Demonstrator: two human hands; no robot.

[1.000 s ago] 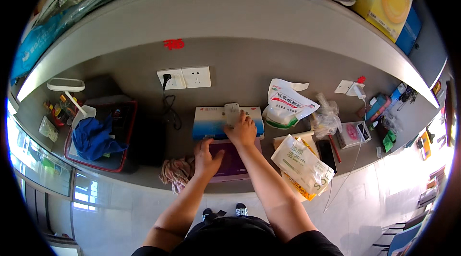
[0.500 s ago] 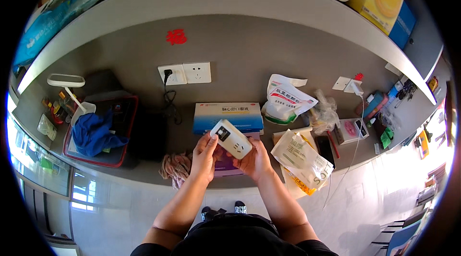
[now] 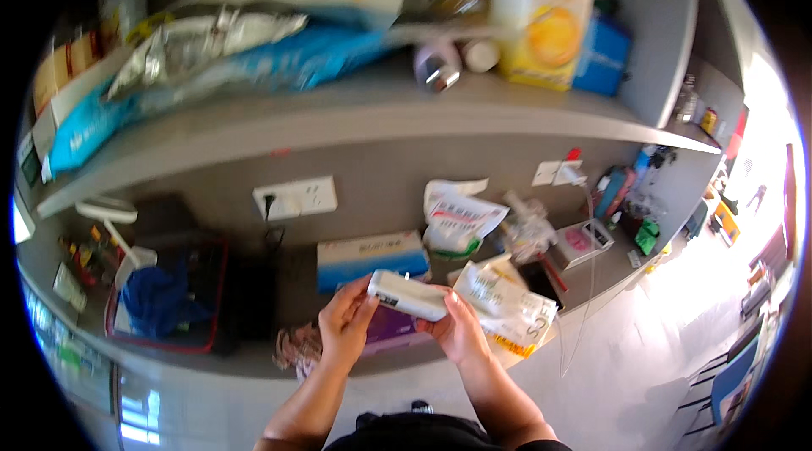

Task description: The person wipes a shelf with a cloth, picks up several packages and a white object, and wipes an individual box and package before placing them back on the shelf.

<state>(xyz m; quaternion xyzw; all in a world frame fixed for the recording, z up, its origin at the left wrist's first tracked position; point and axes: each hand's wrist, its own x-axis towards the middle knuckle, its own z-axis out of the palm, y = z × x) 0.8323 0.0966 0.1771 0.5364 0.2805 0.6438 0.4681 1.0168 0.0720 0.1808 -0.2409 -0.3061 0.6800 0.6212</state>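
I hold a small white box (image 3: 407, 294) in both hands above the grey counter (image 3: 254, 354). My left hand (image 3: 344, 328) grips its left end with the fingers curled over the top. My right hand (image 3: 457, 328) supports its right end from below. Just behind the box lies a blue and white carton (image 3: 370, 258), and a purple flat package (image 3: 391, 326) lies on the counter under my hands.
A white printed bag (image 3: 505, 305) lies right of my hands, another bag (image 3: 457, 218) stands behind it. A red-rimmed tray with blue cloth (image 3: 165, 303) sits left. A wall socket (image 3: 296, 197) is on the back panel. The shelf above (image 3: 338, 112) carries bags and a yellow carton (image 3: 541, 19).
My right hand picked the white box up from the blue carton and both hands brought it toward me. My head has tilted up, so the upper shelf fills more of the view.
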